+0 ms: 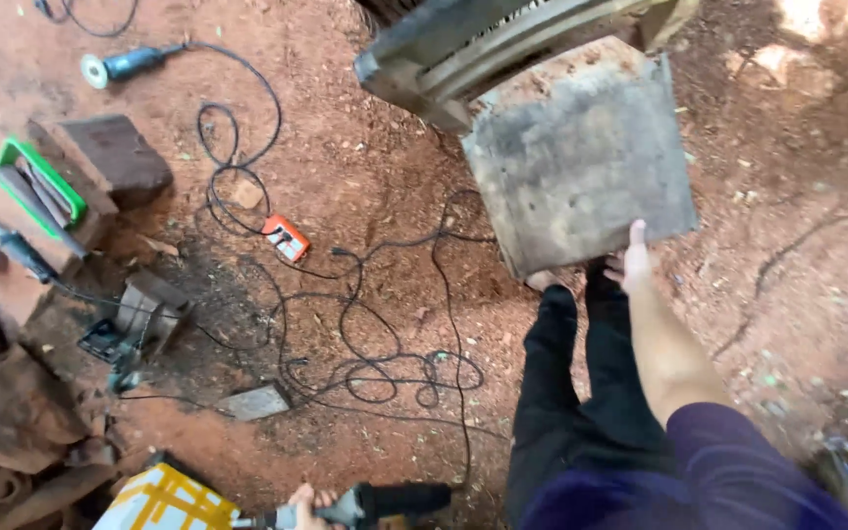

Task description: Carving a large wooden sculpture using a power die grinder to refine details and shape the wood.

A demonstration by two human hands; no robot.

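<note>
Right now the fingers (637, 238) of the right hand (633, 263) are laid flat against the lower edge of a grey square slab (581, 162); the thumb is out of sight, so whether they are clamped on the edge or only pressing it cannot be told. The slab stands tilted, its lower edge near the ground above the person's black-trousered legs (581, 393), its upper part leaning on a grey metal frame (473, 44).

At the bottom edge of the view, the left hand (303, 503) is closed on the handle of a grey and black power tool (375, 504), just beside a yellow and white patterned cloth (164, 501).

Farther out, black cables (365, 324) loop over the red earth (365, 177), passing an orange plug box (287, 238). An angle grinder (120, 67) lies at upper left, with a green tray (39, 185) resting on bricks (115, 157), another grinder (12, 245) and a small metal machine (144, 319) below them.

As I judge it, the main risk is the slab: held by one hand at a single edge, it could slip off the frame or tip toward the feet directly beneath it. The cables close to the legs could catch a foot and tug the tool in the other hand, and the loose earth gives poor footing if the load shifts.
</note>
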